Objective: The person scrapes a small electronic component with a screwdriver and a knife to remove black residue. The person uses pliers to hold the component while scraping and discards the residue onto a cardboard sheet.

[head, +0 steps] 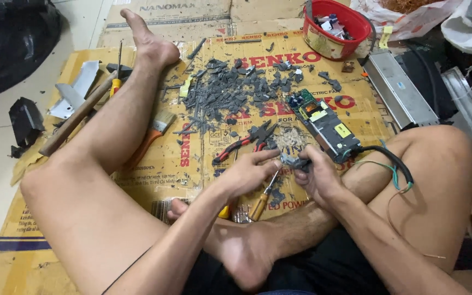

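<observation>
Between both hands point(279, 172), dark component point(295, 162)

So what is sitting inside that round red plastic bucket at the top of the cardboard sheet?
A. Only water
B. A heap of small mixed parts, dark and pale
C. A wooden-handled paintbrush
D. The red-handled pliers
B: the round red plastic bucket holds a jumble of small mixed parts, while the wooden-handled paintbrush and the red-handled pliers lie out on the cardboard sheet.
</observation>
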